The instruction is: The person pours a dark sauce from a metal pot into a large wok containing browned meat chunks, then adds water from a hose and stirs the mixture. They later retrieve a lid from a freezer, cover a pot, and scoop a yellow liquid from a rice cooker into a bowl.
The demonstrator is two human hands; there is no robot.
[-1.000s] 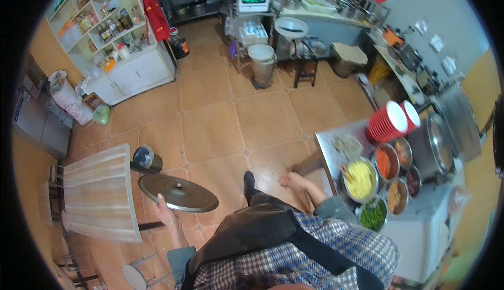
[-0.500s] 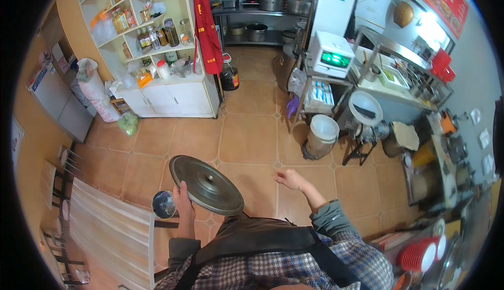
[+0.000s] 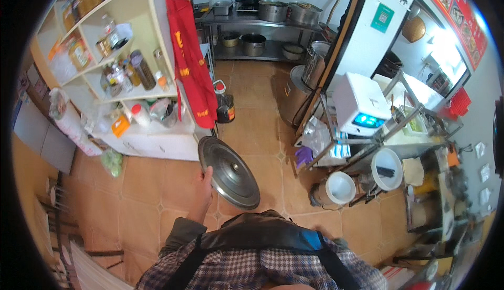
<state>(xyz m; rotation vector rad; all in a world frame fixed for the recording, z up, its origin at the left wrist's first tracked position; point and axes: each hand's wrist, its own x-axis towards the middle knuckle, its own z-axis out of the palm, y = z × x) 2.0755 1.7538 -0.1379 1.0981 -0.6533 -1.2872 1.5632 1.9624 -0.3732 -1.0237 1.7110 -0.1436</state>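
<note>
A round dark metal pot lid [image 3: 231, 177] with a small knob at its centre is held tilted out in front of my body. My left hand [image 3: 202, 194] grips it by the left edge, with the thumb on top and the other fingers hidden beneath. My right hand does not show. A bit of grey-green sleeve [image 3: 338, 244] is visible at my right side, next to the black apron [image 3: 265, 231].
Left stands a white shelf unit [image 3: 126, 145] with jars and bottles, a red apron [image 3: 189, 64] hanging at its end. Ahead, a metal rack [image 3: 236, 53] carries pots beyond a tiled passage. On the right are a metal stand [image 3: 344, 145], a white bucket [image 3: 338, 189] and a white basin [image 3: 387, 169].
I have moved forward toward the passage, so shelves and stand look nearer. The lid stays in my left hand. My right hand has gone out of view, and the table has slid toward the lower left.
</note>
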